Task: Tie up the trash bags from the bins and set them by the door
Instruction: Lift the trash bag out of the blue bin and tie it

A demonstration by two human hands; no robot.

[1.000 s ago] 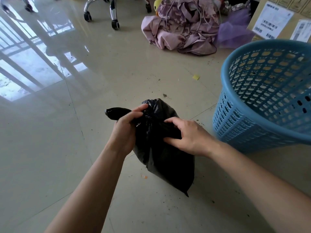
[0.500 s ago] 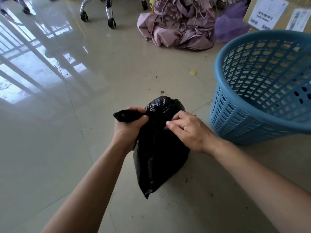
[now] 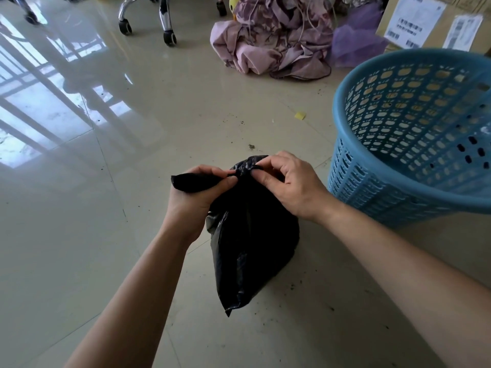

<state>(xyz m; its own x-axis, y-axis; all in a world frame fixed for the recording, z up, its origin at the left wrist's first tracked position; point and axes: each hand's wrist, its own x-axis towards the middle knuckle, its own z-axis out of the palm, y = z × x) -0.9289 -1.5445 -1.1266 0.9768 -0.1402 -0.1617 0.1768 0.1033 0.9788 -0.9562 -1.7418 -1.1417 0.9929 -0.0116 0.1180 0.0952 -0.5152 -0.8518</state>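
I see a glossy tiled floor (image 3: 79,235) with a blue perforated basket (image 3: 398,197) at right, a heap of mauve cloth (image 3: 279,43) at the back, and cardboard boxes (image 3: 449,9) whose white labels (image 3: 414,19) carry barcodes and print too blurred for me to read. The black trash bag (image 3: 252,248) sits between the hands, just left of the basket. The left hand (image 3: 196,192) grips the bag's twisted tail, which pokes out leftward, while the right hand (image 3: 292,187) pinches the gathered neck between thumb and fingertips; a small yellow scrap (image 3: 300,115) lies beyond.
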